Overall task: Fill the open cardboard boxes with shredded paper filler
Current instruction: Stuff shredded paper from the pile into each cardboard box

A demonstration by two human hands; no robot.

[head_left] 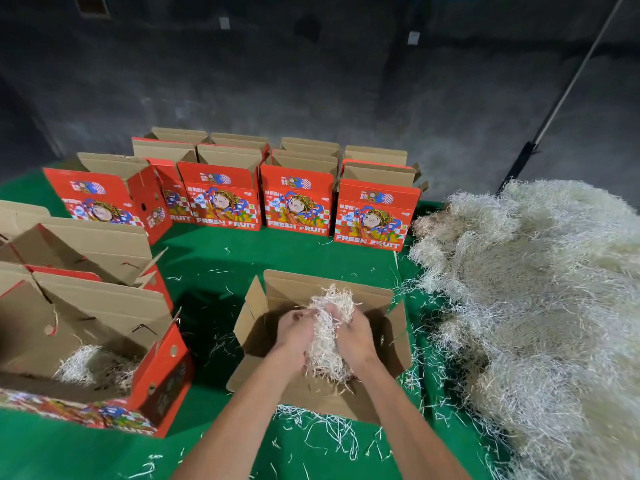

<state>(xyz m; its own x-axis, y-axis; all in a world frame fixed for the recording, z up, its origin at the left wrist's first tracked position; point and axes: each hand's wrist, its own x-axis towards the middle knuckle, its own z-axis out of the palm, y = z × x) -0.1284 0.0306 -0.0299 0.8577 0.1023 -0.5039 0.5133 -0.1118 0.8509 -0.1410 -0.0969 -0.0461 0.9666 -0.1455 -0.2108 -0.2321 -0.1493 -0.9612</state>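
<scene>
Here, both hands' fingers (294,315) clutch a shredded paper wad (327,337) between them.

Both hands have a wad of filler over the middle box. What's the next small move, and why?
Probably lower the wad and let go. The left hand and right hand grip the shredded paper between them, above the open box, whose visible floor looks mostly bare, so it likely needs this handful spread across the bottom.
</scene>
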